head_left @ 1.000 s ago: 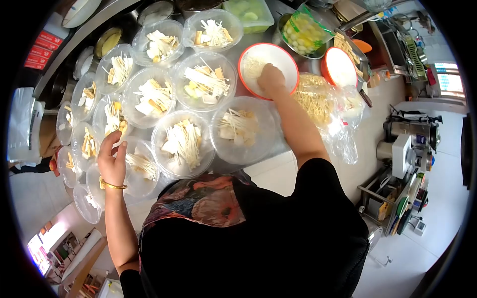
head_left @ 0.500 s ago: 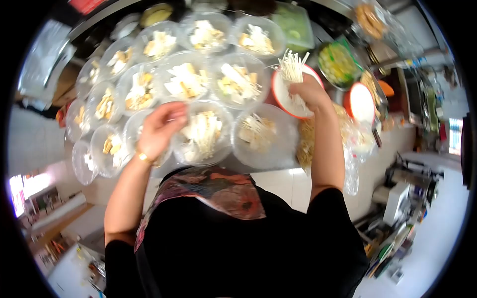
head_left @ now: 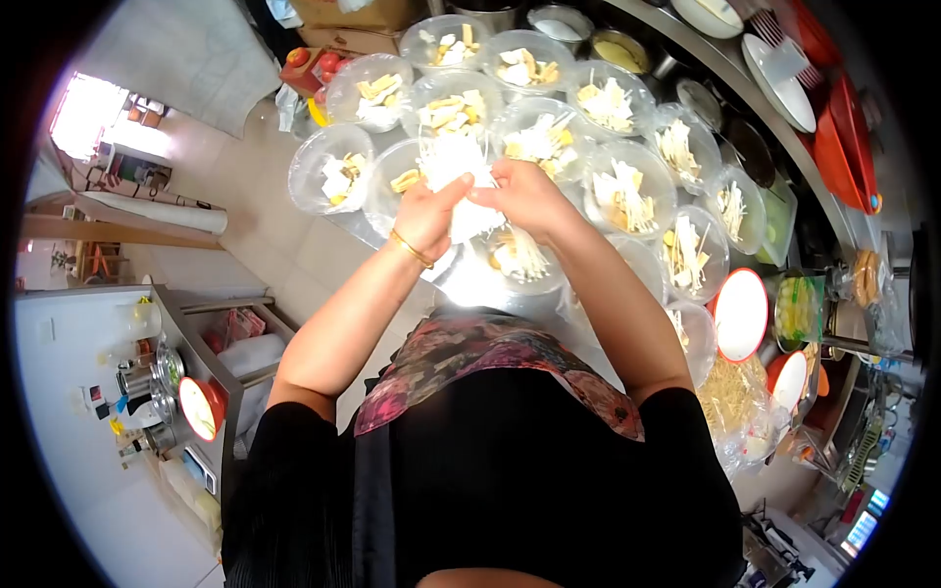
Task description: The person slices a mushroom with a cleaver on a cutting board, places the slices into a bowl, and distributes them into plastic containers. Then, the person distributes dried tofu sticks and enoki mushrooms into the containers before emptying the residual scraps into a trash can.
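Note:
A bunch of white enoki mushrooms [head_left: 457, 162] is held between my two hands above the near bowls, its upper part washed out by glare. My left hand [head_left: 429, 218], with a gold bangle at the wrist, pinches it from the left. From the right, my right hand [head_left: 524, 196] grips the same bunch, thumbs close together. Just below the hands is a clear plastic bowl [head_left: 529, 269] with enoki in it. Another clear bowl [head_left: 382, 201] with yellowish pieces is partly hidden behind my left hand.
Several clear bowls with white and yellowish food surround the hands, among them one bowl [head_left: 331, 186] at the left edge. At right are an orange-rimmed white bowl [head_left: 741, 316] and a bag of enoki-like strands [head_left: 730, 392]. A metal shelf [head_left: 755, 93] runs along the upper right.
The view has swung left. My right hand has left the orange-rimmed bowl with the enoki and met my left hand over the bowls. My left hand now grips the bunch too.

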